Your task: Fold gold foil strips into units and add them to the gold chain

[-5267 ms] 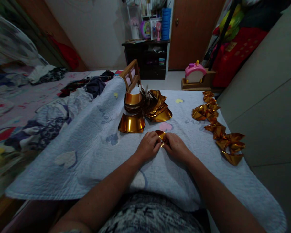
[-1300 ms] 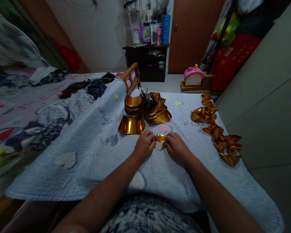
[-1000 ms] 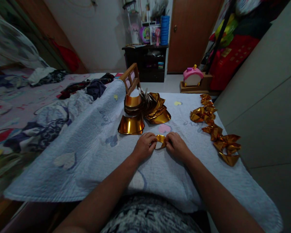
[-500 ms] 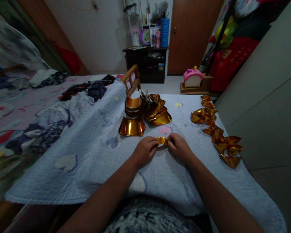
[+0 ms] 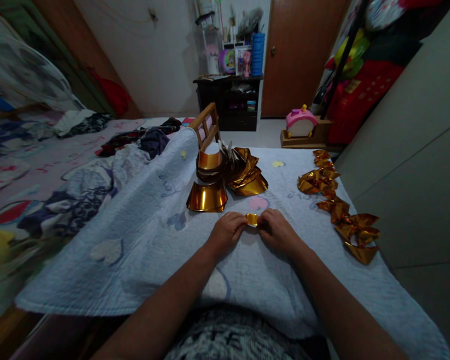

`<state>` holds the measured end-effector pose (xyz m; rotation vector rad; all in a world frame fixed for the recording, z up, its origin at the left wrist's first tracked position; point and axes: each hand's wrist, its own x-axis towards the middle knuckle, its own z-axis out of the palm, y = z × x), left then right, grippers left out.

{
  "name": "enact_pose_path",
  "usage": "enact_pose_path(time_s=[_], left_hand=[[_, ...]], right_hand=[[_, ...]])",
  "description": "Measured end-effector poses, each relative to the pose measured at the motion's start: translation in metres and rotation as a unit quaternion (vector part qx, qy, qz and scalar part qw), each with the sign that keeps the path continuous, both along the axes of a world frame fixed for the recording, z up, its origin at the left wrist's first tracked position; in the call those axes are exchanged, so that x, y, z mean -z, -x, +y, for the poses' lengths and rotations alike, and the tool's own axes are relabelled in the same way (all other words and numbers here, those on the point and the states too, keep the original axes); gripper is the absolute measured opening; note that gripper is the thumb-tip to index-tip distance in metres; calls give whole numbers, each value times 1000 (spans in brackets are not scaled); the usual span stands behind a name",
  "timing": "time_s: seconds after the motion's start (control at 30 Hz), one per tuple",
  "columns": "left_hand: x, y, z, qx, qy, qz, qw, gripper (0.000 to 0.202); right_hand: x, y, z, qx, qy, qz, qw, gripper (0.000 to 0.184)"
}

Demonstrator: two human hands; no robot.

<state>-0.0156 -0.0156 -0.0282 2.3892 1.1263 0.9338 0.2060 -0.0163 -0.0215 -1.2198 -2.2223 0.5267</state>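
Note:
Between my two hands is a small piece of gold foil paper (image 5: 252, 220), folded and shiny, with a pale lower edge. My left hand (image 5: 228, 231) pinches its left end, and my right hand (image 5: 277, 230) has its fingers closed on the right end. My fingertips cover both ends of it. Just beyond my hands lie gold foil sheets (image 5: 207, 196), curved and stacked, with a fanned pile of more sheets (image 5: 247, 172) behind them. Along the right side runs a row of folded gold foil pieces (image 5: 345, 215), several of them shaped like ingots.
A pale blue quilted cover (image 5: 150, 260) with heart patterns lies under everything. A wooden rail (image 5: 206, 122) stands behind the foil sheets. To the left is a bed with rumpled clothes (image 5: 86, 192); a pale cabinet wall (image 5: 405, 165) borders the right side.
My right hand has shifted its grip slightly, and the foil piece between my hands now lies flatter and more level. The whole view has moved a little as well.

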Motion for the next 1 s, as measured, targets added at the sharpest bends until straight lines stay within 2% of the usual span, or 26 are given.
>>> enact_pose_path(time_s=[0.2,0.47,0.8,1.0], left_hand=[[-2,-1,0,-23,6,33,999,17],[4,0,1,-27,-12,57,998,13],[0,-1,4,-27,36,93,995,11],[-1,-2,4,-35,64,87,994,11]], right_hand=[[7,1,3,-8,-1,6,1000,16],[5,1,2,-13,-16,-4,1000,14],[3,-1,0,-15,14,-19,1000,14],[-2,2,-1,8,39,-44,998,13]])
